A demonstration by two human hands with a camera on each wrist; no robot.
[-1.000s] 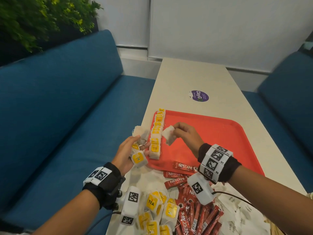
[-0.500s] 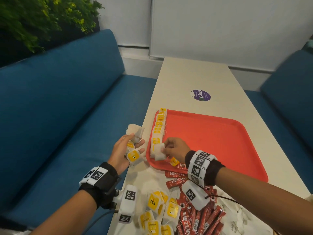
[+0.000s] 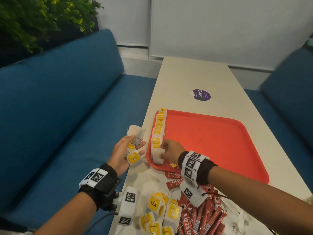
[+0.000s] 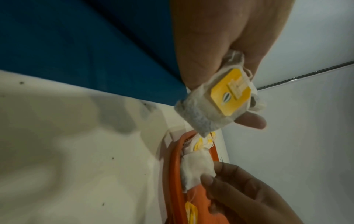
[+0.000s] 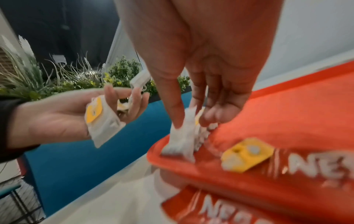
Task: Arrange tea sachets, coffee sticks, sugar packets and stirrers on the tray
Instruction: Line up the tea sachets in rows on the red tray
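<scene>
Pinched in the right hand [image 3: 171, 150], a white tea sachet [image 3: 158, 156] stands in the red tray [image 3: 211, 141]; the left hand [image 3: 122, 152] holds several yellow-tagged sachets [image 3: 134, 158].

You can read "NESCAFE CLASSIC" on the red coffee sticks [image 3: 189, 223], "TEA" on a yellow tea tag [image 3: 153, 203], and probably "ClayG" on the purple sticker [image 3: 201, 95].

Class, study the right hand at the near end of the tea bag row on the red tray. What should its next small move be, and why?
Probably let go. The right hand pinches a tea bag already resting at the near end of the row of tea bags along the left rim of the tray. Then it can take another from the left hand, which holds several more.
</scene>
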